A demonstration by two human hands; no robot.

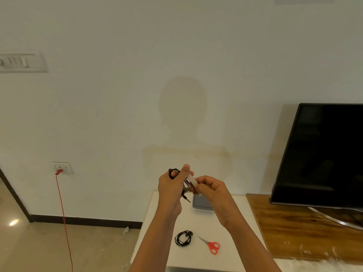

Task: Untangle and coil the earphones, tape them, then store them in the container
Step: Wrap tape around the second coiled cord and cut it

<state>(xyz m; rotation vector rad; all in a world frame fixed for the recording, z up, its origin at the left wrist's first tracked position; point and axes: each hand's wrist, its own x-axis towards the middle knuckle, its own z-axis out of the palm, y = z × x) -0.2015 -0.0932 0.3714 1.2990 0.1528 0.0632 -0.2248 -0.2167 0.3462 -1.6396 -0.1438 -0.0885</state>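
My left hand (170,188) is raised above the white table (161,250) and grips a coiled black earphone (173,172); its jack plug (186,199) hangs below the fingers. My right hand (211,190) holds a roll of clear tape (193,180) right against the left hand, fingers curled round it. A second black earphone coil (183,238) lies on the table near the front. Partly hidden behind my hands, a grey container (202,203) sits at the table's far edge.
Red-handled scissors (211,245) lie right of the table coil. A wooden TV unit (294,226) with a black television (324,154) stands to the right. A red cable (62,213) hangs from a wall socket (61,167) on the left.
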